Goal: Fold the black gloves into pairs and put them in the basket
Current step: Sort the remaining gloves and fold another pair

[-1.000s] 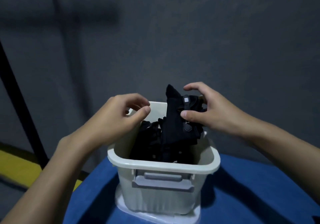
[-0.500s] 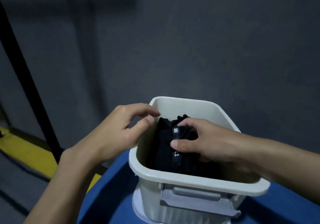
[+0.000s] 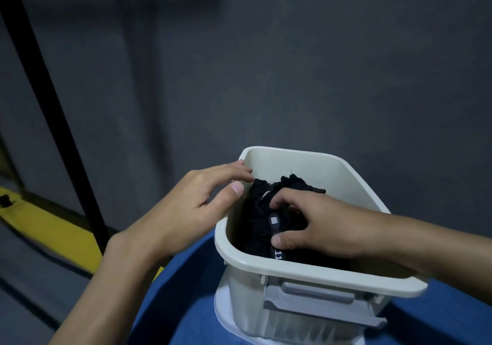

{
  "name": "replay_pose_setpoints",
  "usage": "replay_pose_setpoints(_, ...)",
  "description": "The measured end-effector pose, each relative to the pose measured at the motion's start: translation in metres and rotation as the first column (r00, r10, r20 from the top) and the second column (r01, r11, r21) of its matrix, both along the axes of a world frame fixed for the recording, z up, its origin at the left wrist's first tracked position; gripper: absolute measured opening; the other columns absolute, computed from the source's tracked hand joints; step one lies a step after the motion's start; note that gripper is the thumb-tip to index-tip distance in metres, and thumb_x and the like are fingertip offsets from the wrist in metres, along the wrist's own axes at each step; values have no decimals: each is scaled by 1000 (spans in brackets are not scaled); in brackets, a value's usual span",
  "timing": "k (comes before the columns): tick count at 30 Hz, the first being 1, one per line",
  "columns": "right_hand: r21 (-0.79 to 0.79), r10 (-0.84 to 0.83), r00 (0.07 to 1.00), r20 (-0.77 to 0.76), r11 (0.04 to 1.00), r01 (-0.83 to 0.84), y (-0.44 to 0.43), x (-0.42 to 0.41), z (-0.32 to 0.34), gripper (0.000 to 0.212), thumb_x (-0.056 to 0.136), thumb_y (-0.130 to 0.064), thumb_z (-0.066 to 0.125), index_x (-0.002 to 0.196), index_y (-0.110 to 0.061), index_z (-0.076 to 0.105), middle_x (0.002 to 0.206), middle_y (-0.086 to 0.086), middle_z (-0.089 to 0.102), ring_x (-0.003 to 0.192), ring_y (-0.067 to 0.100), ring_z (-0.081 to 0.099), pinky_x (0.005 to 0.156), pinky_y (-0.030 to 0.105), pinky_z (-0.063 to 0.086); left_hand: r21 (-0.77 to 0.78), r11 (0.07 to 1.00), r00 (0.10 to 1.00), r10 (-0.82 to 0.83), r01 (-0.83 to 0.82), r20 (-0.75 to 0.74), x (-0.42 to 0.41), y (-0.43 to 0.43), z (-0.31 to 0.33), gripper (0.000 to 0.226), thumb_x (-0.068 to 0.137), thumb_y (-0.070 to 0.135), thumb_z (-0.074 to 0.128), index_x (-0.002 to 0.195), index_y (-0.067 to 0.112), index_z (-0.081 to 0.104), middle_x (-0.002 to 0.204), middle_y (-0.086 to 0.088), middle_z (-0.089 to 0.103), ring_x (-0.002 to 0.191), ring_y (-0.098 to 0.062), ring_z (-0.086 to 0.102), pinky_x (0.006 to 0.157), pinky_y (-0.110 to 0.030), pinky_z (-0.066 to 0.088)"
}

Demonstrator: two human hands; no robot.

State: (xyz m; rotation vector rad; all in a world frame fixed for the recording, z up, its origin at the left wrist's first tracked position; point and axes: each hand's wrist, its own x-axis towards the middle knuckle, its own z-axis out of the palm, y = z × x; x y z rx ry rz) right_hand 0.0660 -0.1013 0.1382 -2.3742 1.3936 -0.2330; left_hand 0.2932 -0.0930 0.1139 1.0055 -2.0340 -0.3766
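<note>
On blue table (image 3: 186,304), inside cream basket (image 3: 306,168), black gloves (image 3: 259,219) pinched at strapped fold by curled fingers of right hand (image 3: 319,222), likely soft, floppy, best gripped mid-bundle; at basket's far-left rim, left hand (image 3: 191,206), fingers relaxed, loosely together.

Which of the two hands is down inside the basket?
The right hand: its fingers curl round the black gloves inside the basket, while the left hand hovers at the rim, holding nothing.
</note>
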Motion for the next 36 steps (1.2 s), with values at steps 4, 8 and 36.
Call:
replay_pose_setpoints(4,-100,116,991,-68,987,-123,-6,1,0,48,83,-45,71,123,-44,46,107,-16,44,107,9,46,98,32,40,14,1000,1000,2,-2,0,0,2,0,42,93,50,38,124,37,64,131,34,55,134,12,40,103,-4,30)
replay_pose_setpoints(8,-116,212,971,-107,968,-224,-12,4,-2,45,84,-46,71,125,-47,52,122,-13,35,120,9,32,107,35,33,20,1000,1000,14,-14,21,1,1,-1,46,93,51,37,126,34,64,135,25,58,135,12,39,107,-8,30)
replay_pose_setpoints(36,-190,188,929,-318,948,-257,-30,0,-15,57,84,-69,52,138,-51,43,123,-10,29,121,13,24,105,36,28,6,1000,999,0,0,40,0,2,-2,46,95,51,34,126,34,63,136,23,57,137,10,38,109,-10,29)
